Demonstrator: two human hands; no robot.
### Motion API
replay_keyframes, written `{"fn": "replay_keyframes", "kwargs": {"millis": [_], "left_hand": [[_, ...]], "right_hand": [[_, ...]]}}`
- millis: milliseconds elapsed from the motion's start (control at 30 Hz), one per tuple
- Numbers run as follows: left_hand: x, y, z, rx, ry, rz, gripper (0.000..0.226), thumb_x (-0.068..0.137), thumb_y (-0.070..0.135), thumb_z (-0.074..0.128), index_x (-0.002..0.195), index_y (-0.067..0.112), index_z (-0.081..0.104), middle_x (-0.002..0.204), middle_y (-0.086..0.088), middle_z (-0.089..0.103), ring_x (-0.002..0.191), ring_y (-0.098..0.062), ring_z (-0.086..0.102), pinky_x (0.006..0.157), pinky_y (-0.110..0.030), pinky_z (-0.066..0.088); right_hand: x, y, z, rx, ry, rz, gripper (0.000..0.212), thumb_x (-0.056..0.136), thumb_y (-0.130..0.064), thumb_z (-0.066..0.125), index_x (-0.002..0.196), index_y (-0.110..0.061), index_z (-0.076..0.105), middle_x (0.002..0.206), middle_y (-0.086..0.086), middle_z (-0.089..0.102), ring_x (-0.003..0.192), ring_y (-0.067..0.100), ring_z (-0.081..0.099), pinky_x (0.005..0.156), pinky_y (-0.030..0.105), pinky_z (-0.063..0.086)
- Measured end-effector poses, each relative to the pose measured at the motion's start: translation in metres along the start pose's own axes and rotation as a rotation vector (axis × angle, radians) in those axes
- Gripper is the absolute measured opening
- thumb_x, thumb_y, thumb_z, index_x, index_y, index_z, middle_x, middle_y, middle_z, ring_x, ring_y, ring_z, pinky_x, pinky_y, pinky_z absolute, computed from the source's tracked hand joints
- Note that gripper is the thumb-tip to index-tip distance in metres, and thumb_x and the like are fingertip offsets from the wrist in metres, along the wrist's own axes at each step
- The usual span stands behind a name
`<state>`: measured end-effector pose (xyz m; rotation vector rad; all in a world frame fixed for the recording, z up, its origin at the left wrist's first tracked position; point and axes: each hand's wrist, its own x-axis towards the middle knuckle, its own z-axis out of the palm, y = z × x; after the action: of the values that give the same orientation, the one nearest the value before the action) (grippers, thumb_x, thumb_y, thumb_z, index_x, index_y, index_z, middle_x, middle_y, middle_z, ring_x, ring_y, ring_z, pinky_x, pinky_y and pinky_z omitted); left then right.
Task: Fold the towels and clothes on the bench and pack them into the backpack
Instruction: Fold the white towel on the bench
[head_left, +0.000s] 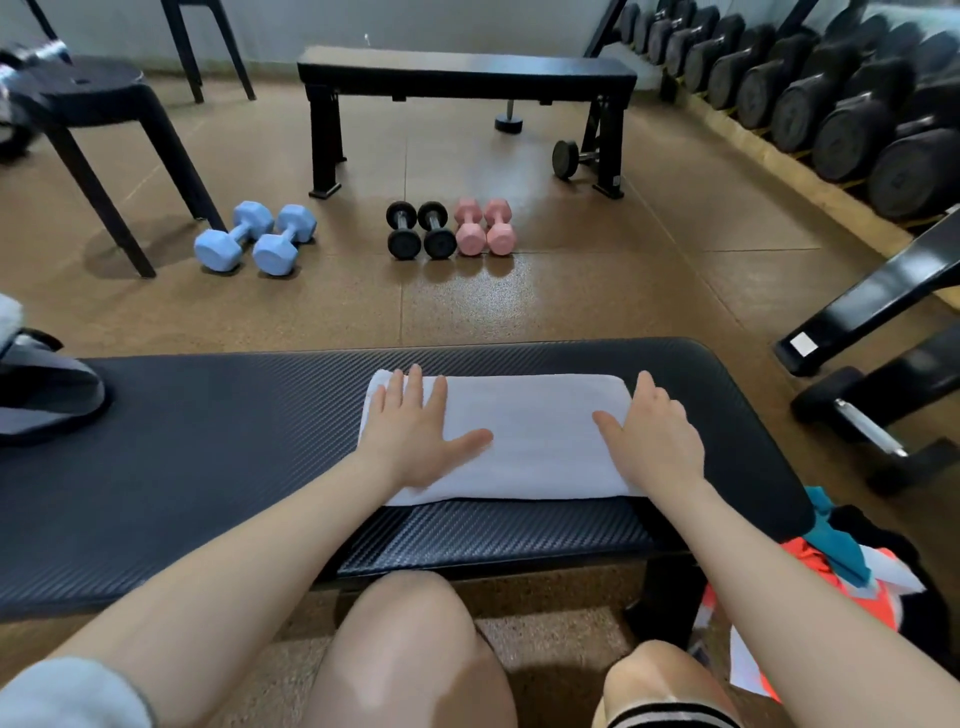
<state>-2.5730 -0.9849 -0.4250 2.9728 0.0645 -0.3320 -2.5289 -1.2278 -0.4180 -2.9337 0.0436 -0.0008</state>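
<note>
I see one white towel, folded into a long rectangle, lying flat on the black padded bench, right of the bench's middle and closer to its far edge than to its near edge. My left hand lies flat on the towel's left end, fingers straight and spread, thumb pointing toward the towel's middle. My right hand lies flat on the towel's right end in the same way, with its fingertips at the towel's far right corner. Neither hand grasps anything; both simply press the cloth with open palms.

At the bench's left end sits one grey and black bag, probably the backpack, only partly in view at the picture's edge. Off the bench's near right corner hangs one heap of clothes in teal, orange, white and black; I cannot tell how many pieces it holds.

On the floor beyond the bench's far edge I count two blue dumbbells, two small black dumbbells and two pink dumbbells, each pair side by side. Behind them stands one second black bench, and one black stool stands to the left. A rack of large black dumbbells runs along the right wall.
</note>
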Motion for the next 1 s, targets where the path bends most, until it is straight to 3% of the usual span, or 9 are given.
{"fn": "replay_keyframes", "kwargs": {"millis": [167,300,467,567,667,767,867,933,1000], "left_hand": [[0.013,0.046,-0.005,-0.066,0.051,0.291,0.085,0.089,0.061,0.033,0.148,0.007,0.004,0.157,-0.01,-0.004,0.144,-0.025,-0.002,0.118,-0.038,0.002],[0.016,0.063,0.012,0.053,-0.019,0.409,0.078,0.091,0.06,0.028,0.148,0.017,-0.002,0.157,-0.002,-0.01,0.144,-0.02,-0.007,0.116,-0.036,-0.005],[0.019,0.061,0.021,0.062,0.041,0.372,0.075,0.091,0.06,0.027,0.149,0.021,-0.002,0.157,0.0,-0.009,0.144,-0.018,-0.007,0.115,-0.034,-0.006],[0.018,0.058,0.015,-0.094,0.028,0.41,0.065,0.095,0.049,0.032,0.148,0.017,0.011,0.157,-0.001,0.004,0.144,-0.017,0.004,0.116,-0.032,0.0],[0.008,0.054,-0.002,-0.894,0.068,0.309,0.036,0.1,0.028,0.035,0.133,0.018,0.046,0.138,0.0,0.048,0.126,-0.013,0.044,0.106,-0.028,0.03],[-0.003,0.048,-0.015,-1.417,0.039,0.054,0.034,0.1,0.032,0.034,0.12,0.014,0.054,0.115,-0.006,0.063,0.1,-0.022,0.063,0.087,-0.035,0.051],[-0.005,0.04,-0.012,-1.249,0.057,-0.106,0.045,0.09,0.024,0.055,0.131,0.01,0.042,0.111,-0.008,0.063,0.094,-0.028,0.065,0.087,-0.043,0.052],[-0.002,0.037,-0.007,-1.129,0.092,-0.104,0.05,0.084,0.011,0.059,0.131,0.01,0.042,0.105,-0.005,0.064,0.087,-0.024,0.064,0.081,-0.036,0.051],[0.001,0.037,-0.006,-1.043,0.149,-0.105,0.052,0.083,0.006,0.058,0.132,0.011,0.041,0.094,-0.001,0.061,0.082,-0.017,0.058,0.074,-0.024,0.044]], "right_hand": [[0.003,-0.004,-0.006,0.152,-0.118,0.19,0.045,0.089,-0.042,0.055,0.113,-0.004,0.048,0.111,0.013,0.058,0.098,0.032,0.057,0.077,0.039,0.048],[0.006,-0.006,-0.009,0.255,-0.187,0.255,0.028,0.083,-0.033,0.062,0.093,-0.011,0.049,0.094,0.005,0.057,0.092,0.029,0.058,0.078,0.039,0.047],[0.021,-0.008,-0.033,0.703,-0.39,0.305,0.036,0.077,-0.016,0.072,0.104,0.003,0.059,0.099,0.014,0.064,0.09,0.029,0.061,0.08,0.037,0.05],[0.018,-0.019,-0.053,0.799,-0.527,0.15,0.035,0.082,-0.013,0.067,0.115,-0.006,0.057,0.104,0.012,0.066,0.095,0.027,0.064,0.089,0.044,0.051],[0.0,-0.037,-0.062,0.882,-0.657,-0.076,0.044,0.086,-0.018,0.064,0.126,-0.024,0.046,0.106,0.004,0.062,0.091,0.017,0.063,0.081,0.033,0.052],[-0.017,-0.056,-0.052,0.823,-0.729,-0.207,0.039,0.091,-0.017,0.055,0.128,-0.026,0.044,0.116,-0.003,0.058,0.091,0.015,0.063,0.083,0.026,0.052],[-0.021,-0.067,-0.034,0.683,-0.679,-0.272,0.06,0.089,-0.012,0.056,0.143,-0.019,0.032,0.137,-0.008,0.043,0.102,0.01,0.062,0.089,0.018,0.049],[-0.024,-0.072,-0.031,0.622,-0.606,-0.354,0.055,0.09,-0.009,0.055,0.141,-0.021,0.037,0.125,-0.009,0.05,0.085,0.006,0.064,0.073,0.008,0.046],[-0.021,-0.07,-0.031,0.457,-0.407,-0.493,0.047,0.09,-0.009,0.054,0.134,-0.022,0.047,0.115,-0.007,0.059,0.097,0.011,0.061,0.08,0.013,0.042]]}}
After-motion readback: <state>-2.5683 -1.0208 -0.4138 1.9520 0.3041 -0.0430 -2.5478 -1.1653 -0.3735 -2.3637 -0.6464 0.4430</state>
